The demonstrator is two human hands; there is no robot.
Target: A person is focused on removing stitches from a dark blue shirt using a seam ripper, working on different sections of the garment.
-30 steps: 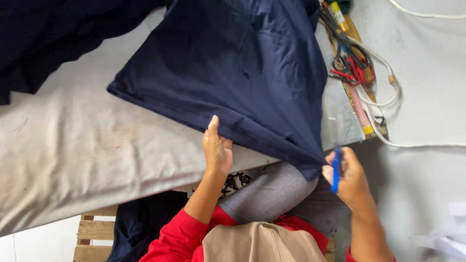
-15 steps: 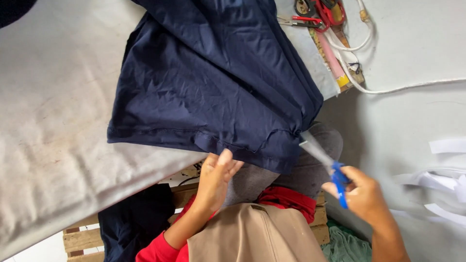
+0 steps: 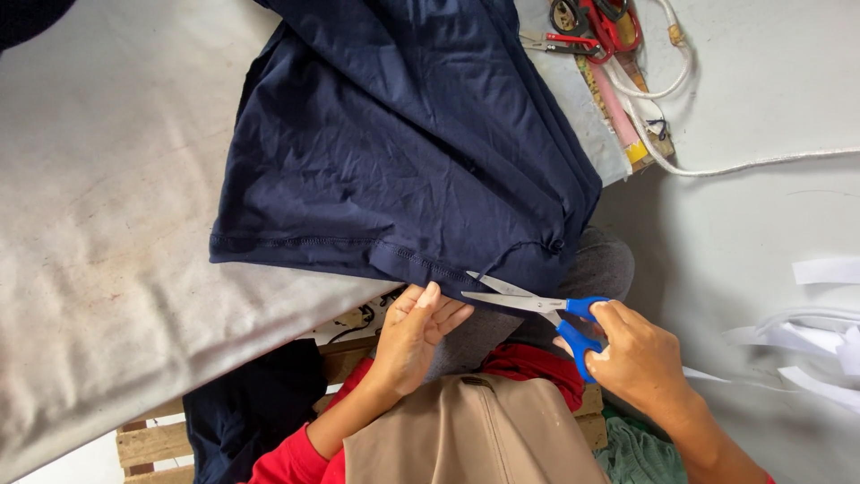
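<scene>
A dark navy garment [image 3: 403, 152] lies over a pale cloth-covered table [image 3: 98, 224], its hemmed edge hanging toward me. My left hand [image 3: 417, 336] pinches the hem at the lower edge, fingers closed on the fabric. My right hand [image 3: 632, 354] holds blue-handled scissors [image 3: 537, 305], blades open and pointing left at the hem, next to my left fingers. A loose thread hangs from the hem just above the blades.
Red-handled pliers [image 3: 573, 40], a white cord [image 3: 681, 99] and a ruler-like strip [image 3: 618, 116] lie at the table's far right. White paper strips [image 3: 806, 332] litter the grey floor. A wooden pallet [image 3: 161, 439] and dark cloth sit below the table.
The view has shifted and closed in on the hem. My right hand brought the scissors leftward, blades now open at the hem. My left hand took hold of the hem edge.
</scene>
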